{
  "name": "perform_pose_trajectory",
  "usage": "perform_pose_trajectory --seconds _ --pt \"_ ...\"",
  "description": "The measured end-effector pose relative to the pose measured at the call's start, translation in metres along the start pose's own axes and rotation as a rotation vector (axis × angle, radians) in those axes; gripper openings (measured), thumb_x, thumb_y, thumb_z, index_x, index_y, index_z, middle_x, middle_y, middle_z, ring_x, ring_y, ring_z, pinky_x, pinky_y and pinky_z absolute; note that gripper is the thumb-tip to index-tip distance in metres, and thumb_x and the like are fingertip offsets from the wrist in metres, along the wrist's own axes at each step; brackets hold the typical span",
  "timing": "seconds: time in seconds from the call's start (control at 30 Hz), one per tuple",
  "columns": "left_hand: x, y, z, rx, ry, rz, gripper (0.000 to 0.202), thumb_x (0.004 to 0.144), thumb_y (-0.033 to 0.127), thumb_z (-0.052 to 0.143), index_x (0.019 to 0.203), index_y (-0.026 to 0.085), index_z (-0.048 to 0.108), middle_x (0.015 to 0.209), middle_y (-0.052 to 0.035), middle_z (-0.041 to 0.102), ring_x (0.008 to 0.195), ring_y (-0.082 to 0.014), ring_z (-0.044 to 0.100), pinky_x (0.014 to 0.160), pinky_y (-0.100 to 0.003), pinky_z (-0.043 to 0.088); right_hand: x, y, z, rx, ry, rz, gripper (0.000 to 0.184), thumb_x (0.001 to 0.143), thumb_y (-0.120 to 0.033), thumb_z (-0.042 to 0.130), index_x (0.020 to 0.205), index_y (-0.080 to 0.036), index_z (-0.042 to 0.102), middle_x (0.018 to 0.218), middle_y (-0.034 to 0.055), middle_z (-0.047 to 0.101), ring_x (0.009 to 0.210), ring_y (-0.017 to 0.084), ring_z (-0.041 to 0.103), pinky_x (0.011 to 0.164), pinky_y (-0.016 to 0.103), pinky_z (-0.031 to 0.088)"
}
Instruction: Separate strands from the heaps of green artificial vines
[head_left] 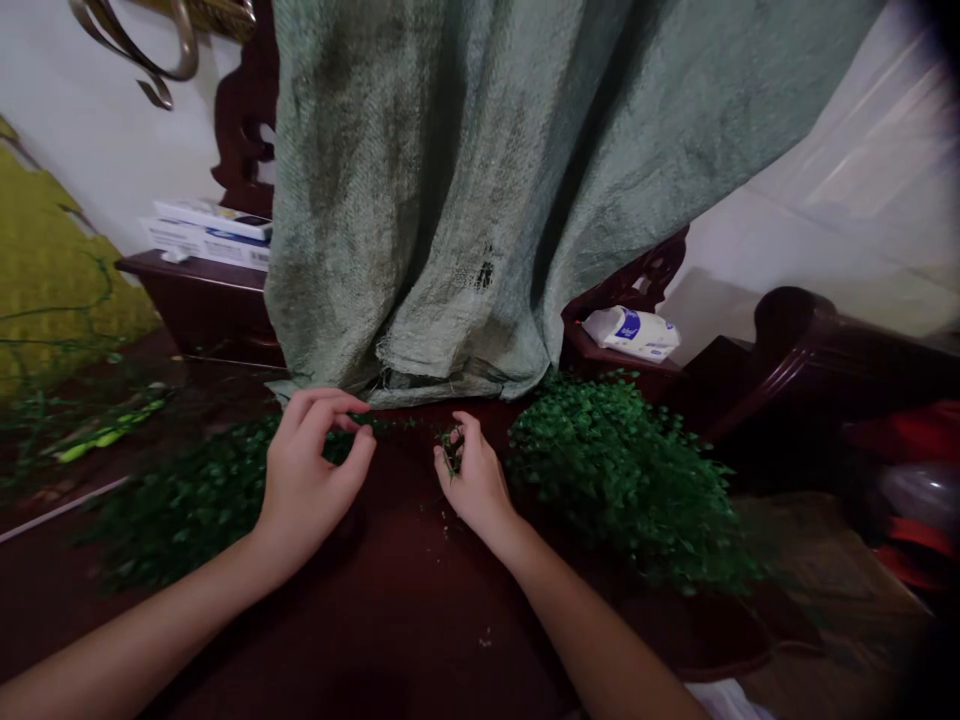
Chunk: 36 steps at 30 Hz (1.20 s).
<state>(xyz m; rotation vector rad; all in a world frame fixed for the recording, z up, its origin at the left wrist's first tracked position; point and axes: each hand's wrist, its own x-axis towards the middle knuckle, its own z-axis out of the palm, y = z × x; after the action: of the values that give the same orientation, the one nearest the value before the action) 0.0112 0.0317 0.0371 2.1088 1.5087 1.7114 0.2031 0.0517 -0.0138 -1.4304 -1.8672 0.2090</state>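
Note:
My left hand [307, 475] hovers over the inner edge of a bushy green foliage pile [195, 505], its fingers curved and the thumb apart from them, with nothing visible between. Small green sprigs [452, 452] are pinched in my right hand [476, 480], partly covered by its fingers. To the right of that hand lies a fuller heap of small-leaved greenery [622, 470]. Both heaps rest on a dark red wooden surface [397, 600], where tiny pale crumbs are scattered below my right hand.
A grey-green woven sack [420, 200] hangs behind my hands, its lower edge frayed. White boxes [210, 235] sit on a ledge at left, and a tissue pack [634, 332] at right. A bright green-yellow tool [112, 430] and loose stems lie far left. Red items [915, 540] stand at far right.

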Motion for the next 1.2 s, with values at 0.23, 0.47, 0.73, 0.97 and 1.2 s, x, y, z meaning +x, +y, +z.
perform_pose_trajectory --seconds 0.23,0.47,0.73,0.97,1.2 --pt "-0.004 -0.009 0.005 -0.049 -0.105 -0.021 0.011 0.082 0.014 0.050 0.088 0.019 0.057 0.095 -0.0029 0.053 0.078 -0.0157 0.056 0.074 -0.031 0.050 0.000 -0.006 -0.005 0.068 0.019 0.031 0.032 0.091 -0.033 0.043 0.119 -0.017 0.046 0.093 0.0080 0.063 0.083 0.020 0.063 0.075 0.033 0.049" --pt "-0.023 0.002 0.014 -0.193 -0.519 0.061 0.016 0.088 0.021 0.051 0.103 0.021 0.056 0.108 -0.0062 0.056 0.094 -0.0191 0.057 0.084 -0.035 0.051 -0.004 -0.012 -0.009 0.180 -0.019 0.019 0.030 0.098 -0.033 0.033 0.123 -0.020 0.042 0.096 0.0070 0.065 0.087 0.019 0.064 0.080 0.033 0.049" --pt "-0.035 0.012 0.014 -0.253 -0.806 0.061 0.024 0.096 0.026 0.043 0.110 0.022 0.061 0.104 -0.0059 0.063 0.094 -0.0202 0.063 0.085 -0.034 0.053 -0.009 -0.022 -0.021 0.164 -0.086 -0.192 0.032 0.097 -0.031 0.036 0.126 -0.020 0.043 0.099 0.0070 0.064 0.089 0.018 0.063 0.083 0.031 0.050" --pt "-0.034 0.012 0.014 -0.307 -0.808 0.061 0.029 0.087 0.016 0.051 0.111 0.023 0.065 0.112 -0.0064 0.064 0.100 -0.0215 0.063 0.090 -0.035 0.052 -0.010 -0.029 -0.024 0.060 -0.157 -0.330 0.025 0.093 -0.023 0.041 0.117 -0.019 0.049 0.090 0.0043 0.067 0.077 0.015 0.064 0.078 0.027 0.051" --pt "-0.034 0.014 0.012 -0.266 -0.808 0.021 0.016 0.087 0.016 0.048 0.084 0.021 0.063 0.089 -0.0020 0.061 0.081 -0.0176 0.061 0.074 -0.029 0.051 -0.008 -0.022 -0.020 -0.012 -0.107 -0.293 0.024 0.092 -0.022 0.041 0.113 -0.020 0.051 0.086 0.0036 0.069 0.074 0.016 0.066 0.075 0.026 0.049"
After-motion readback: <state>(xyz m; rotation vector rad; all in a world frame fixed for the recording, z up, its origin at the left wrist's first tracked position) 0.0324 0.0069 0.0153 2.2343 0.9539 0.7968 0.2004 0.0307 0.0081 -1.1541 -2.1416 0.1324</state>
